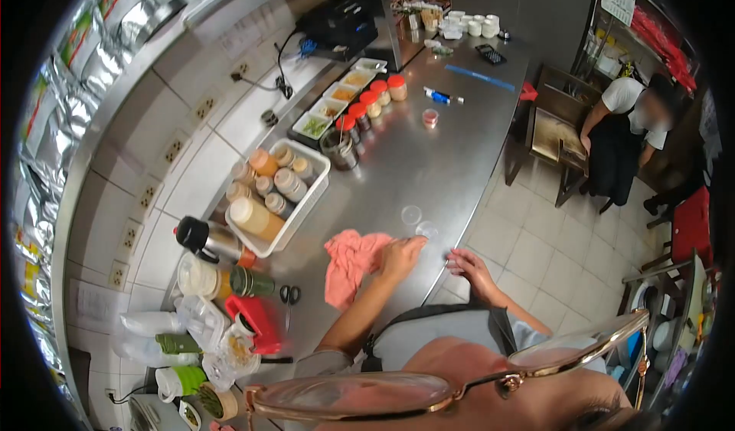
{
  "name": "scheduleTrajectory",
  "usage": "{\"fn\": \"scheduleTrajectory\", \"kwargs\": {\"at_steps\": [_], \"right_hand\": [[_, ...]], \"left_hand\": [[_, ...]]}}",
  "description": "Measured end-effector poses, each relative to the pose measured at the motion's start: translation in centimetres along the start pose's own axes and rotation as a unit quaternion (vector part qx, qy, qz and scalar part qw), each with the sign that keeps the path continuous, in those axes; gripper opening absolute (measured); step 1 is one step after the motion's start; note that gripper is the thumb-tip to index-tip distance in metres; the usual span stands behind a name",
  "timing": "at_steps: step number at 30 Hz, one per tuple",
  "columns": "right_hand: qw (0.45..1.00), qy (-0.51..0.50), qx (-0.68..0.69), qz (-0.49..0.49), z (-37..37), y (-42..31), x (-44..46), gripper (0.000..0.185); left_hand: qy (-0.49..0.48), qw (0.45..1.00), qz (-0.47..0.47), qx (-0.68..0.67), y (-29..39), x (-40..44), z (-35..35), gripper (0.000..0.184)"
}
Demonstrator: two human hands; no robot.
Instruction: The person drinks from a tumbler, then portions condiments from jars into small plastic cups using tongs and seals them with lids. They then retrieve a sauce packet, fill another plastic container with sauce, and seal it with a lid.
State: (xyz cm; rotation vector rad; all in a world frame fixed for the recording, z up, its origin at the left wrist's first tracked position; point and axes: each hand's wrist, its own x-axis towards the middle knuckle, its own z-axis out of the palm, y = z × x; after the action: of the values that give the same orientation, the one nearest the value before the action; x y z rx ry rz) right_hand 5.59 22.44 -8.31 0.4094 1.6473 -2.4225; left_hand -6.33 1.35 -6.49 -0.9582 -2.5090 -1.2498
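My left hand (402,258) is over the steel counter with its fingers drawn together. Their tips are right at a small clear plastic disc (426,229), which looks like a lid; I cannot make out what is between them. A second clear round lid (411,215) lies just beyond. Beside my left wrist is a crumpled pink cloth (351,266). My right hand (472,269) is at the counter's near edge, fingers apart and loosely bent, with nothing visible in it.
A white basket (325,172) of sauce bottles, a thermos (217,241), scissors (289,296) and a red container (255,325) stand to the left. Red-lidded jars (371,103) and a small cup (430,118) are farther back. A person (624,132) sits at right.
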Motion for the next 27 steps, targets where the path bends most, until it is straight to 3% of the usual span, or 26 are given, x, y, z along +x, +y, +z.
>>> {"fn": "scheduleTrajectory", "kwargs": {"at_steps": [2, 6, 8, 13, 16, 17, 18, 19, 20, 21, 23, 25, 27], "right_hand": [[0.997, 0.074, 0.01, 0.027, -3.5, 1.4, 0.2, 0.037], [0.983, 0.145, 0.065, 0.097, -10.3, 4.6, 2.0, 0.031], [0.983, 0.126, 0.066, 0.117, -12.8, 5.2, 3.4, 0.029], [0.996, 0.0, 0.038, 0.08, -21.3, 10.1, 8.2, 0.018], [0.993, 0.015, 0.055, 0.1, -26.6, 12.4, 11.9, 0.023], [0.996, 0.014, -0.01, 0.082, -29.0, 14.8, 13.6, 0.022], [0.989, 0.015, 0.049, 0.138, -31.6, 17.3, 15.9, 0.02], [0.991, 0.041, -0.097, 0.085, -33.2, 17.3, 17.1, 0.022], [0.981, 0.069, -0.157, 0.091, -34.9, 19.1, 19.5, 0.024], [0.976, 0.042, -0.21, 0.031, -37.0, 19.8, 21.1, 0.024], [0.944, 0.113, -0.303, 0.061, -39.1, 20.0, 24.6, 0.023], [0.956, 0.134, -0.247, 0.084, -41.0, 19.4, 26.6, 0.025], [0.95, 0.114, -0.223, 0.186, -42.5, 18.0, 28.9, 0.032]], "left_hand": [[0.008, 0.998, 0.04, 0.042, 0.3, 2.2, 2.3, 0.011], [0.013, 0.999, 0.006, 0.036, -0.7, 6.7, 8.1, 0.013], [-0.061, 0.994, -0.088, -0.033, -2.6, 9.0, 11.3, 0.02], [-0.024, 0.996, -0.053, 0.073, -2.8, 16.4, 17.2, 0.037], [-0.041, 0.991, -0.05, 0.118, -2.4, 19.6, 19.4, 0.044], [-0.051, 0.988, -0.076, 0.127, -2.1, 20.2, 19.9, 0.045], [-0.059, 0.984, -0.1, 0.137, -2.0, 20.3, 20.2, 0.046], [-0.055, 0.986, -0.104, 0.121, -2.7, 20.1, 20.6, 0.046], [-0.05, 0.987, -0.11, 0.105, -3.1, 19.8, 20.8, 0.045], [-0.062, 0.985, -0.115, 0.116, -2.8, 19.8, 20.9, 0.043], [-0.096, 0.981, -0.118, 0.123, -2.7, 19.8, 21.1, 0.041], [-0.064, 0.984, -0.138, 0.089, -3.4, 19.3, 21.1, 0.046], [-0.119, 0.981, -0.111, 0.103, -4.8, 19.2, 19.9, 0.052]]}}
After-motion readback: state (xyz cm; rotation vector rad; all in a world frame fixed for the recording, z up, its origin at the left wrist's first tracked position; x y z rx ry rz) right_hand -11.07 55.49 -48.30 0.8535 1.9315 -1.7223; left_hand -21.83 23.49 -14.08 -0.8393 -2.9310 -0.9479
